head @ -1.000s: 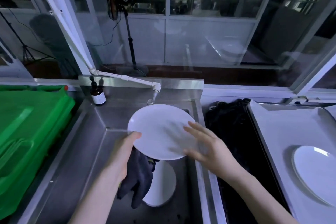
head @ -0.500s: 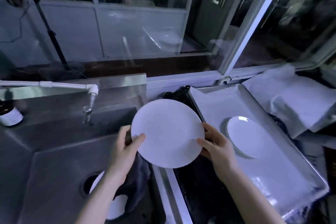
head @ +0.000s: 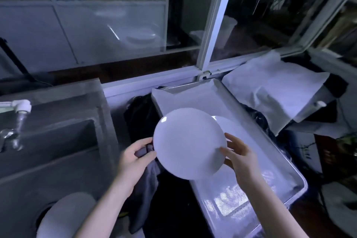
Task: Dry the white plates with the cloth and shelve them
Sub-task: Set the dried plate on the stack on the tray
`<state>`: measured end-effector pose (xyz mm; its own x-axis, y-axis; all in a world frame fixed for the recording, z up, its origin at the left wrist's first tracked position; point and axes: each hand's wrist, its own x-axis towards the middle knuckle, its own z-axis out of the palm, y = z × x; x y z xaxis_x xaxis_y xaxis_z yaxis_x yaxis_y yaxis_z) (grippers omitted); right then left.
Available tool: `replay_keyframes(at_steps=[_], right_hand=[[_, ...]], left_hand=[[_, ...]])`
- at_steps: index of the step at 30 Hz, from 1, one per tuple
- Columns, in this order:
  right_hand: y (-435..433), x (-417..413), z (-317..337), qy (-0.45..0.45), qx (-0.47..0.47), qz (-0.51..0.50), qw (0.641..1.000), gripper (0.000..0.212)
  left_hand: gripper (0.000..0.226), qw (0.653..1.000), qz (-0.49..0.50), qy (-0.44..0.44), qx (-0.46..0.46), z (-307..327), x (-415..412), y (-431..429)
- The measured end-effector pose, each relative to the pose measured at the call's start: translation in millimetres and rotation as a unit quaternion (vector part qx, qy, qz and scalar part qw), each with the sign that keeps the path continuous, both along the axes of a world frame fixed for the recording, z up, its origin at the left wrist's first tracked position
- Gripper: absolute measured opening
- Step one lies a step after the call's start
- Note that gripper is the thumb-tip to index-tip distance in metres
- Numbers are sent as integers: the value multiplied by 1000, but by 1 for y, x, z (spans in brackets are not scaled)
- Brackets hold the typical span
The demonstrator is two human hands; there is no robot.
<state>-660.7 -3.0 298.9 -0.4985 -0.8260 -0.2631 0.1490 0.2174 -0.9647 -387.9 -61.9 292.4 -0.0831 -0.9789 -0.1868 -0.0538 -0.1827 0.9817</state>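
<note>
Both grips are closed on the white plate (head: pixel 189 143) at frame centre, the left hand (head: pixel 135 158) pinching the dark cloth (head: pixel 146 177) against its left rim and the right hand (head: pixel 239 155) clasping its right rim, nearer the tray (head: pixel 193 96), where another plate (head: pixel 229 124) lies just beyond, to the right.

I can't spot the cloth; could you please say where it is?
Head view, left of centre: the dark cloth hangs from the left hand, beside the held white plate.
</note>
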Motion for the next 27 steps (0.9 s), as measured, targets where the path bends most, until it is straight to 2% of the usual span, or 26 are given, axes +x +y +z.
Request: replay_keyframes(at_steps=[7,14,20,27], right_hand=[[-19,-107,-32,-17,46,-32,998,42],[-38,-160,-72,24,92,-60,994,48],[-48,-179,-92,51,124,-55,989,49],[-57,-182,-106,79,142,-40,986,48]], left_hand=[[50,999,6,-25,35,-27,-116,-14],[69,987,-93,-110,65,-43,-173,-36],[61,977,-92,-165,94,-61,-199,-46],[59,974,-73,-183,109,-74,-207,-50]])
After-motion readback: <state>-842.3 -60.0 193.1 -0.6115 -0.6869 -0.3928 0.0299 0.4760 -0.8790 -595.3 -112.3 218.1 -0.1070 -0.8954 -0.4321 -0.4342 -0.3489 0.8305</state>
